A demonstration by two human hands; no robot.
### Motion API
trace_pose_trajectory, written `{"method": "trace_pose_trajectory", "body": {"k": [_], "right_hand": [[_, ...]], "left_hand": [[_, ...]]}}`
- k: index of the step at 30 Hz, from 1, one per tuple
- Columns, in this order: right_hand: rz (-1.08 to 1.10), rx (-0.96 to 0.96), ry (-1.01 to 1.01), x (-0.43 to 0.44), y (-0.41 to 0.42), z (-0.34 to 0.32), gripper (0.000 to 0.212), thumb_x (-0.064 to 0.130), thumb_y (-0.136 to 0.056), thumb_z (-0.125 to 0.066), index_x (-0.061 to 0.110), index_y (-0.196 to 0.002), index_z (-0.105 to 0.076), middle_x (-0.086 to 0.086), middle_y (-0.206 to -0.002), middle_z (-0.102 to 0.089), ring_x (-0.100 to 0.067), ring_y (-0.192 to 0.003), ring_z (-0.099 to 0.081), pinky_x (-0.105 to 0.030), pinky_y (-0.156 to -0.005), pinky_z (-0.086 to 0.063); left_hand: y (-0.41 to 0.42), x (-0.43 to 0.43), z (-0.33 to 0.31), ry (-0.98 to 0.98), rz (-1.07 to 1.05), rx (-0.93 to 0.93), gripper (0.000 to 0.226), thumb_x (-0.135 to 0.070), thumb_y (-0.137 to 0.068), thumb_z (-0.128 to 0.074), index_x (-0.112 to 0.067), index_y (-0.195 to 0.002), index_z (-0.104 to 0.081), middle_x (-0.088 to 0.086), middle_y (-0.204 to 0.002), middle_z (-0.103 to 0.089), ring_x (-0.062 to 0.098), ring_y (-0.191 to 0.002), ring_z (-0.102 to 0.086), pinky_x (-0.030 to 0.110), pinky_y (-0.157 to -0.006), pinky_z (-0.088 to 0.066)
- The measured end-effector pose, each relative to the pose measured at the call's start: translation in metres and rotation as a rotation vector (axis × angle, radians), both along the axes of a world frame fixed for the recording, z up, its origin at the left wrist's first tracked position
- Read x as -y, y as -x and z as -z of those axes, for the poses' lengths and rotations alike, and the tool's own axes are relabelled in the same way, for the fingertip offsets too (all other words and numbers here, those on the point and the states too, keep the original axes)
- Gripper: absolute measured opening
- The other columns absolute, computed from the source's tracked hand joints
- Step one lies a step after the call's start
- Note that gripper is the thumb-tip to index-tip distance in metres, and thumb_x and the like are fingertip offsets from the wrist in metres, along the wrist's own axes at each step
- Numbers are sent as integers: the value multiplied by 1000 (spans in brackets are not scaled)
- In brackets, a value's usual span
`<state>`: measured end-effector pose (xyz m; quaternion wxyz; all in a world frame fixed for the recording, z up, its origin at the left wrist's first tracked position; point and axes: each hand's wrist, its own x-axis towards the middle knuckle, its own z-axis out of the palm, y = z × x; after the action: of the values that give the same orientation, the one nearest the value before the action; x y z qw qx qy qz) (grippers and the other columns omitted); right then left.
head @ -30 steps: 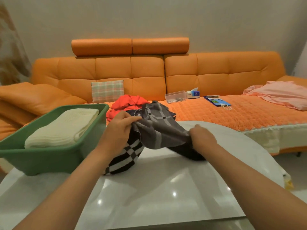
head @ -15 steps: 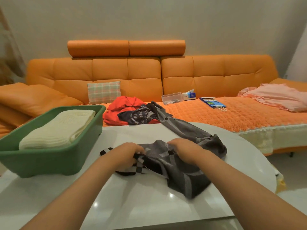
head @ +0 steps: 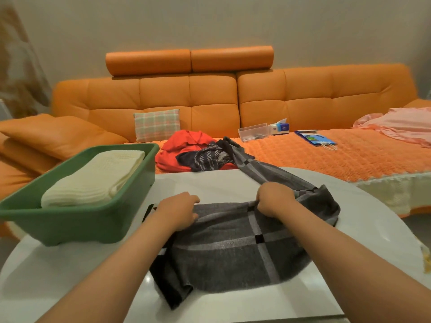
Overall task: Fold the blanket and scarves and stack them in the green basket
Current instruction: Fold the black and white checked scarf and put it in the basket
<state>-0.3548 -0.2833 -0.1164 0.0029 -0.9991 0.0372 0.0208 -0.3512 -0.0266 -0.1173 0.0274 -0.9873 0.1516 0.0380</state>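
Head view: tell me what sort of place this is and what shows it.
Most likely a home living room: a long orange sofa along the wall with a plaid cushion on it, and a grey scarf on a white table beside a green basket.

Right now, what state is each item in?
grey checked scarf: unfolded, part on the table, end trailing to the sofa
left hand: grips the scarf
right hand: grips the scarf
green basket: on the table
cream blanket: folded, in the basket
red cloth: crumpled on the sofa
striped scarf: crumpled, against the red cloth
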Motion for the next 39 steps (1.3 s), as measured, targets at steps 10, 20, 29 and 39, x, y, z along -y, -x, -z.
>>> {"method": "trace_pose_trajectory", "body": {"k": [10,20,29,39], "right_hand": [[-23,244,-530,8,-22,2,71,17,-97,-55,29,-157,-18,-7,-136,-59,-27,-117,-60,-42,-98,-49],[-214,-124,-195,25,-3,16,69,46,-90,-66,39,-151,-35,0,-163,-22,-27,-145,-31,-49,-116,-31],[-175,-488,-181,34,46,-15,91,79,-64,-70,52,-145,-38,4,-159,-27,-27,-143,-31,-54,-116,-29],[-91,-610,-61,35,55,-12,120,75,-62,-76,53,-153,-1,3,-167,8,-34,-153,-4,-59,-119,-18]], "left_hand": [[-43,9,5,450,-246,358,30,-7,-92,-54,-9,-121,-47,19,-117,-52,42,-105,-57,48,-81,-45],[-7,32,34,164,197,-239,80,-55,-88,-62,-37,-154,-20,-3,-161,-21,25,-147,-24,47,-118,-28],[13,-3,-8,-77,54,-398,84,-56,-71,-70,-42,-146,-36,-7,-156,-30,23,-137,-39,41,-103,-46],[23,25,5,-13,101,-503,128,-74,-63,-75,-45,-152,11,-10,-164,14,22,-152,3,55,-121,-13]]}}
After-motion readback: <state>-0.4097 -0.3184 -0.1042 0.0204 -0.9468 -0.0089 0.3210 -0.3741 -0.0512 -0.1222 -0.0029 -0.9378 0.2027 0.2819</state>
